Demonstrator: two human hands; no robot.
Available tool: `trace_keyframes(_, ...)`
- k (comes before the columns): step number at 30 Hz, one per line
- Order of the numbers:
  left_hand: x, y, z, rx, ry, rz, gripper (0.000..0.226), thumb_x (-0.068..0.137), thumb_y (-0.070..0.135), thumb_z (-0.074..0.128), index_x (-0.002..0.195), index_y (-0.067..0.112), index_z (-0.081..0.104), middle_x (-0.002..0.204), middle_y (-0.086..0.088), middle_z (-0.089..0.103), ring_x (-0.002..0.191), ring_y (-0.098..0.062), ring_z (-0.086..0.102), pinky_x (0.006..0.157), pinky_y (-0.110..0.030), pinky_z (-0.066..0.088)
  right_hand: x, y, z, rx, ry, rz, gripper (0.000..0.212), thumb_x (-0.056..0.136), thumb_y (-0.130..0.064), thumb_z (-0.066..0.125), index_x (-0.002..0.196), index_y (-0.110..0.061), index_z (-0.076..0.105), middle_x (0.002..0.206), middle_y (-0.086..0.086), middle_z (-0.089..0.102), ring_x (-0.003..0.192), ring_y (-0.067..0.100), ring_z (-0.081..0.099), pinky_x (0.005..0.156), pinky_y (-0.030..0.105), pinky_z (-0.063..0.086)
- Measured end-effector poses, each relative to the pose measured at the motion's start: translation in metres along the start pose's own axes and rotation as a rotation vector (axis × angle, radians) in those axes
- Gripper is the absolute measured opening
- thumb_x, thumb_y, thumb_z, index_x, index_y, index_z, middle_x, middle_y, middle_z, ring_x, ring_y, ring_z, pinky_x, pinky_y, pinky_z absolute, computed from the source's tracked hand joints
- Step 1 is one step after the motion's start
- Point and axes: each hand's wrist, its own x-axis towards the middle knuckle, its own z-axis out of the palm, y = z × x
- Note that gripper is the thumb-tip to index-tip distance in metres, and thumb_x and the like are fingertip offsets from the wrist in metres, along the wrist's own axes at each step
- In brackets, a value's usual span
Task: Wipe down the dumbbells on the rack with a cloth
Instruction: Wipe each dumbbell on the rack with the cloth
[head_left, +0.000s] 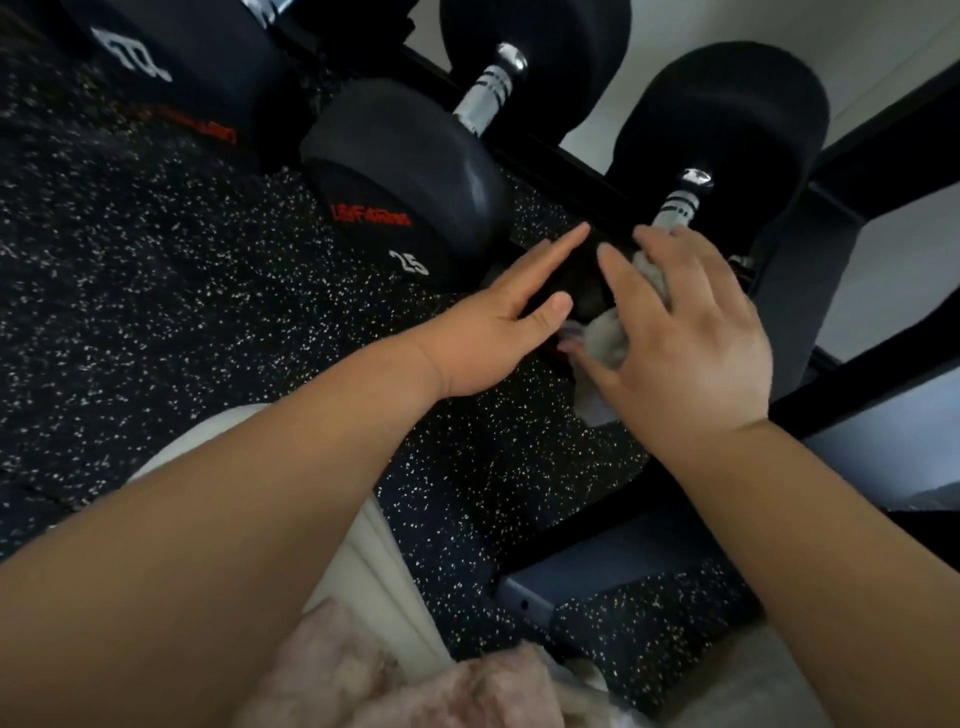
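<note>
Two black dumbbells lie on the low black rack (566, 171). The left dumbbell (410, 192) shows a red logo and the number 25 on its near head. The right dumbbell (727, 130) has its near head mostly hidden under my hands; its chrome handle (675, 208) shows above them. My left hand (498, 322) lies flat with straight fingers against that near head. My right hand (685, 332) holds a grey cloth (608, 338) bunched under its fingers and presses it on the same head.
A larger dumbbell head (171, 67) sits at the top left. Speckled black rubber floor (156, 260) spreads to the left and below. The rack's dark upright (800, 280) and foot (613, 577) stand on the right. My light trousers (358, 545) show at the bottom.
</note>
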Motion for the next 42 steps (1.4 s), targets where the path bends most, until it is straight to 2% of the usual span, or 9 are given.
trace_keyframes(7,-0.004,0.003,-0.005,-0.195,-0.035,-0.096,0.046,0.109,0.061,0.021,0.155,0.065,0.021,0.172,0.019,0.015,0.158,-0.006,0.014,0.13,-0.046,0.019,0.003,-0.001,-0.014,-0.142,-0.157,-0.137,0.078,0.091,-0.048,0.073,0.156,-0.019,0.041,0.158,0.015,0.04,0.149,0.038,0.033,0.117,0.05,0.038)
trace_keyframes(12,-0.009,-0.001,-0.01,-0.044,0.004,-0.113,0.049,0.114,0.048,0.022,0.159,0.06,0.009,0.172,0.014,0.019,0.149,0.002,0.016,0.116,-0.017,0.016,-0.02,0.017,-0.024,-0.085,-0.142,-0.226,0.074,0.093,-0.034,0.078,0.157,-0.021,0.042,0.16,0.028,0.031,0.15,0.048,0.025,0.114,0.058,0.036)
trace_keyframes(17,-0.005,-0.01,-0.009,-0.088,0.062,-0.239,0.034,0.112,0.036,0.041,0.144,0.039,0.051,0.125,0.016,0.067,0.122,-0.007,0.058,0.115,-0.035,0.042,0.04,-0.031,-0.009,-0.233,-0.404,-0.367,0.124,0.035,-0.03,0.097,0.147,-0.006,0.051,0.135,0.022,0.057,0.129,0.046,0.05,0.112,0.056,0.041)
trace_keyframes(19,-0.009,-0.019,-0.009,-0.01,0.025,-0.303,0.029,0.108,0.028,0.048,0.136,0.031,0.054,0.11,0.008,0.07,0.105,-0.008,0.064,0.107,-0.039,0.049,0.058,-0.05,-0.005,-0.288,-0.472,-0.359,0.109,0.046,-0.031,0.092,0.144,-0.005,0.052,0.125,0.019,0.061,0.119,0.042,0.056,0.106,0.052,0.043)
trace_keyframes(23,-0.015,-0.027,-0.009,0.157,-0.008,-0.352,0.054,0.111,0.034,0.046,0.161,0.038,0.029,0.149,0.004,0.058,0.133,-0.016,0.055,0.108,-0.03,0.041,0.034,-0.04,-0.002,-0.328,-0.276,-0.407,0.053,0.096,-0.013,0.044,0.148,-0.007,0.045,0.143,0.025,0.049,0.134,0.048,0.045,0.117,0.057,0.032)
trace_keyframes(29,-0.011,-0.036,-0.008,0.26,-0.156,-0.31,0.099,0.1,0.037,0.068,0.164,0.044,-0.008,0.164,0.011,0.04,0.147,-0.013,0.043,0.114,-0.023,0.03,0.022,-0.003,-0.019,-0.313,-0.316,-0.524,0.091,0.082,-0.027,0.08,0.16,-0.018,0.033,0.161,0.026,0.029,0.146,0.051,0.029,0.123,0.06,0.021)
trace_keyframes(32,-0.006,-0.035,-0.006,0.348,-0.157,-0.34,0.097,0.095,0.047,0.072,0.166,0.031,0.008,0.16,0.008,0.047,0.141,-0.016,0.05,0.11,-0.022,0.036,0.046,-0.025,-0.007,-0.384,-0.42,-0.438,0.101,0.057,-0.043,0.09,0.145,-0.013,0.049,0.133,0.023,0.051,0.126,0.047,0.048,0.11,0.055,0.038)
trace_keyframes(36,-0.005,-0.036,-0.004,0.424,-0.194,-0.326,0.083,0.095,0.054,0.069,0.163,0.027,0.03,0.166,0.006,0.037,0.148,-0.017,0.041,0.123,-0.03,0.031,0.061,-0.038,0.002,-0.401,-0.379,-0.37,0.065,0.06,-0.046,0.086,0.11,-0.013,0.062,0.099,0.014,0.058,0.09,0.037,0.058,0.08,0.048,0.045)
trace_keyframes(42,-0.003,-0.023,0.005,0.191,0.013,-0.22,0.077,0.083,0.061,0.074,0.149,0.033,0.047,0.144,0.013,0.06,0.131,-0.009,0.056,0.118,-0.034,0.042,0.049,-0.016,-0.016,0.007,-0.313,-0.198,0.05,0.084,-0.037,0.074,0.129,-0.016,0.065,0.116,0.011,0.066,0.109,0.035,0.061,0.08,0.042,0.053)
